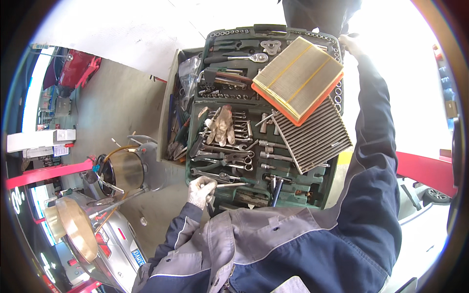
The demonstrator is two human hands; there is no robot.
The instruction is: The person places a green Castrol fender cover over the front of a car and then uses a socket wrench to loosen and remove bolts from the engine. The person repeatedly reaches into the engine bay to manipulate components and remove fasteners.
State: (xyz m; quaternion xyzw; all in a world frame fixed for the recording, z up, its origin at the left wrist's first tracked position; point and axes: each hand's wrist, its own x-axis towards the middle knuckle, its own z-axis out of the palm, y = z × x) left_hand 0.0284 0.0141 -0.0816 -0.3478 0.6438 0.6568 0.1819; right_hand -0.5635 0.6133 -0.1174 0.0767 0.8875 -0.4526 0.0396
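Observation:
My left hand (202, 192), in a pale, soiled glove, is closed at the near left edge of the green tool case (305, 188). A thin, light-coloured rod (232, 184) sticks out of that fist to the right, over the case; its kind I cannot make out. My right arm reaches far forward along the case's right side. At the far right corner is my right hand (351, 43), its fingers blurred by glare beside a dark object. A pleated air filter with an orange rim (299, 78) lies on the case, partly over a grey pleated filter (312, 134).
Dirty gloves (222, 128) lie on the spanners in the case. A ratchet (259, 57) and several sockets fill its far half. Beneath is a drawer (168, 105) with more tools. Left stand a round-drum machine (127, 168) and a silver car (119, 239).

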